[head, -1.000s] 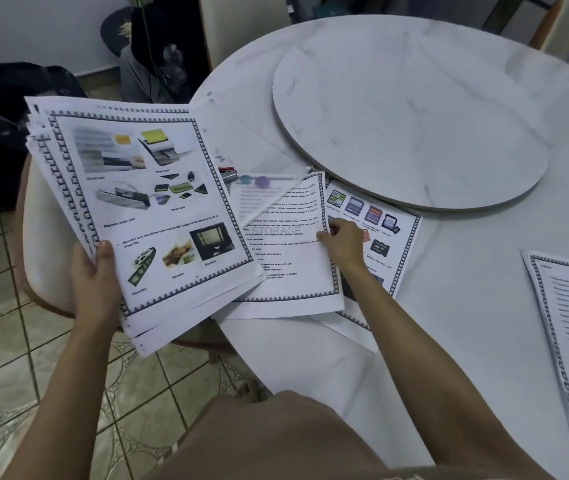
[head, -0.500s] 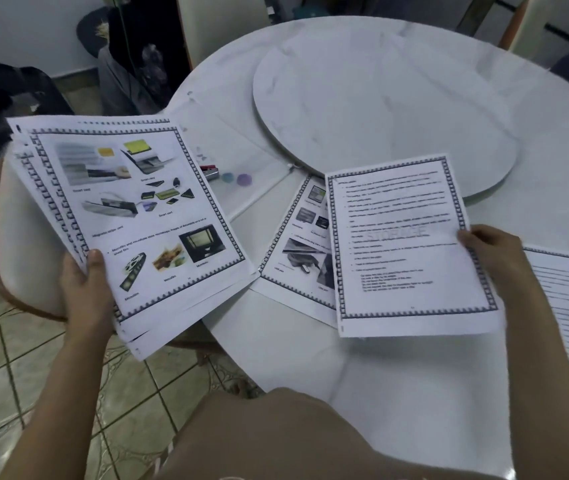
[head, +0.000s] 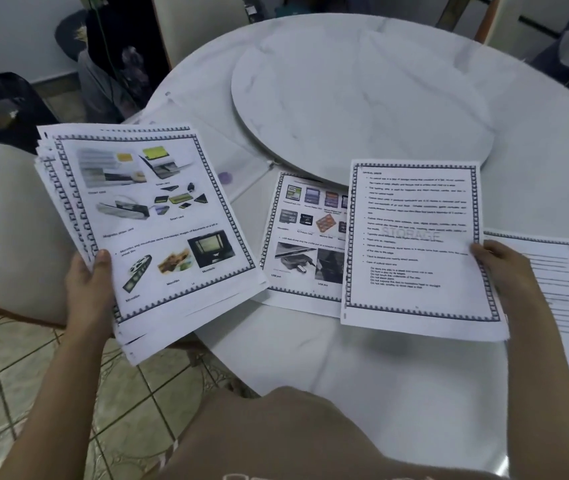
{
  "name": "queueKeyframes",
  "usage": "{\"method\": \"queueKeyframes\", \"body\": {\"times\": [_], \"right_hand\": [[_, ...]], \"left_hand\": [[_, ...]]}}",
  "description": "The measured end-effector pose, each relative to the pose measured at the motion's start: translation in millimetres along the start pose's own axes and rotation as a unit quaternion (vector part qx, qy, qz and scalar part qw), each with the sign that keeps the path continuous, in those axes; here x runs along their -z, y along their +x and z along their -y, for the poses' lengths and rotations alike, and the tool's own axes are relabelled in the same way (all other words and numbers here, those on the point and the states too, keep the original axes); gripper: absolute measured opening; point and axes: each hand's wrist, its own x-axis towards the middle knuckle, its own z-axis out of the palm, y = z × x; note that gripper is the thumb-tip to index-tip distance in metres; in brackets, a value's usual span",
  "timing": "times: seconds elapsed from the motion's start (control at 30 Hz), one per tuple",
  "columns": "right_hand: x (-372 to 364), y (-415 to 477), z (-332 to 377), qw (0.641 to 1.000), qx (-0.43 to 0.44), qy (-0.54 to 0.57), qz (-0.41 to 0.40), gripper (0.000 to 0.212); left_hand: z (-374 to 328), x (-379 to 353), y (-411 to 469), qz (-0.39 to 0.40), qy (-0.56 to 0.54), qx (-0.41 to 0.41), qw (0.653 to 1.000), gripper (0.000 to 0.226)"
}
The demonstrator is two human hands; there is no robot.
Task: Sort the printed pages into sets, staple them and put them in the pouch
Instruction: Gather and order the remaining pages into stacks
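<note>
The person stands at the round marble surface (head: 310, 362) with paper in both hands. The left hand (head: 85, 289) has its grip closed on a thick, fanned stack (head: 158, 216) of bordered printed pages, thumb on top near the lower left corner, the stack hanging out over the edge of the surface above a pale chair (head: 9, 230). The right hand (head: 497, 268) pinches a single text page (head: 411, 244) by its right edge, thumb on the printed side, and holds it above the surface with its long axis running away from the person. That is the sheet the next move turns on, I would say. Just to its left, partly under its edge, a picture page (head: 300, 237) lies flat on the surface. Just to its right, beneath the wrist that holds it, a text pile (head: 563, 306) lies flat too, with the same border and lines of type. The right hand is plainly the nearer one to both, and a short drop to either side would land the sheet; the pile on the right looks the likelier match, though the print is too blurred for me to read page numbers. The clear pouch (head: 245, 168) lies farther back, between the stack and the raised turntable (head: 362, 109), so sorting looks far from done, with stapling not yet begun.
</note>
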Motion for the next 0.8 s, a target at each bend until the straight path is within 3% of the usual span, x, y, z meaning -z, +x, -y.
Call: {"method": "queueKeyframes", "body": {"times": [0.27,0.53,0.8], "right_hand": [[-17,-9,11,0.999,0.009,0.044,0.000,0.021],[-64,-19,15,0.994,0.005,0.050,0.094,0.011],[-112,-51,3,0.990,0.039,0.027,0.132,0.012]], "left_hand": [[-10,-21,-19,0.068,-0.031,0.016,0.997,0.035],[-8,-58,-50,0.172,-0.042,0.013,0.984,0.021],[-14,-89,-84,0.288,-0.048,0.022,0.956,0.027]]}}
